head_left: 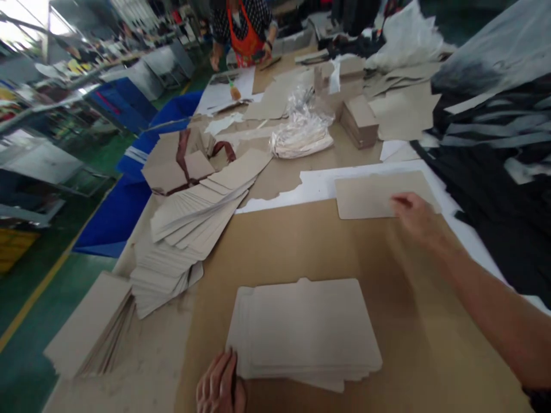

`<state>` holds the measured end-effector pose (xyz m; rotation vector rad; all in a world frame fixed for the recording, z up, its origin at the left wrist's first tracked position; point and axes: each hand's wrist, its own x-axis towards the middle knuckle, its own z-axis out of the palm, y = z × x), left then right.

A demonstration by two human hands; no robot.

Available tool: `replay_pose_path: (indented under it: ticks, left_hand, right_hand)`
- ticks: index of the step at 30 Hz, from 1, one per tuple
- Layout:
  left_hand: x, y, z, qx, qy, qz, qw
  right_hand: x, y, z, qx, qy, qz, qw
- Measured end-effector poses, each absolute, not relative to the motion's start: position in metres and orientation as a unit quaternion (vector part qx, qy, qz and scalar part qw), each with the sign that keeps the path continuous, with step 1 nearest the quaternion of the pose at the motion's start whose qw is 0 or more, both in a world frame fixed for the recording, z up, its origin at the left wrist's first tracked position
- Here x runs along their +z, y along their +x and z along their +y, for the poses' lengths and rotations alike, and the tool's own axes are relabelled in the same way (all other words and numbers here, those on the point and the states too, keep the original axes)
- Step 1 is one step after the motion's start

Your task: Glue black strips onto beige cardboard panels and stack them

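Observation:
A stack of grey-beige cardboard sheets (305, 330) with rounded corners lies in front of me, its edges slightly uneven. My left hand (219, 384) rests at its near left corner, fingers stretched out side by side and touching the edge. Farther off to the right, another cardboard sheet (365, 195) lies flat, partly over white paper. Above its right part is my right hand (415, 221), its fingertips pinched together. The hand covers some of that sheet, and what the pinch holds, if anything, is hidden.
Fanned cardboard sheets (202, 206) and a leaning pile (92, 327) line the table's left side. Beyond are clear plastic wrap (301, 126) and a cardboard block (359, 120). Black strips (503, 212) lie right. A person in an orange apron (245, 34) stands at the far end.

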<state>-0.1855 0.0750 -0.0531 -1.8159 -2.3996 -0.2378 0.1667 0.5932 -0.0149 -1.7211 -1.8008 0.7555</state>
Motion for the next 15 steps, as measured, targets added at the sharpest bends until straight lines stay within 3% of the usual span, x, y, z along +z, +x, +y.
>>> replay_pose_path:
  ticks: [3, 5, 9, 15]
  left_hand:
    - [-0.045, -0.181, 0.082, -0.074, -0.603, -0.791, 0.071]
    - [-0.042, -0.179, 0.087, -0.075, -0.605, -0.789, 0.079]
    - [-0.043, -0.179, 0.088, -0.072, -0.608, -0.785, 0.091]
    - [-0.049, -0.183, 0.085, -0.078, -0.612, -0.780, 0.106]
  right_hand:
    - [-0.029, 0.151, 0.486, 0.400, -0.536, -0.720, 0.184]
    - [-0.039, 0.147, 0.426, 0.411, -0.490, -0.749, 0.174]
    - [-0.048, 0.141, 0.371, 0.380, -0.522, -0.731, 0.222]
    - [-0.048, 0.125, 0.363, 0.353, -0.528, -0.719, 0.282]
